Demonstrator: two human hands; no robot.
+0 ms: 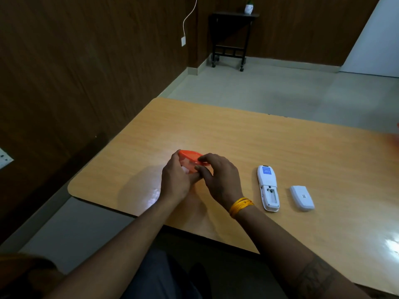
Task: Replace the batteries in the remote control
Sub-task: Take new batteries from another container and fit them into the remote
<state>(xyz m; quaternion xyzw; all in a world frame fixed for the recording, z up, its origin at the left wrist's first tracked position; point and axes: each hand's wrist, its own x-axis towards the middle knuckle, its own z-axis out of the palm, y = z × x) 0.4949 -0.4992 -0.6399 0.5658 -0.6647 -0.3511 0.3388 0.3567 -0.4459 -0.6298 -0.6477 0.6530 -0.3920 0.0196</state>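
Both my hands are closed on a small orange container [190, 158], held just above the table [216, 130]. My left hand [176, 180] wraps its grip round the near and left side, fingers curled over the rim, and my right hand [220, 175] grasps the right side, its fingertips pinching the orange edge. I cannot tell what is inside it; something pale shows between my fingers. A yellow band [240, 206] sits on my right wrist. To the right of my hands, apart from them, the white remote control [267, 187] lies face down on the table, its length running away from me, with the battery bay open at the near end and a blue label at the far end. Just beside it on the right lies the white battery cover [301, 197], separate from the remote. Across the floor by the far wall stands a dark side table [232, 37] on wheels, with a small white pot [248, 8] on top.
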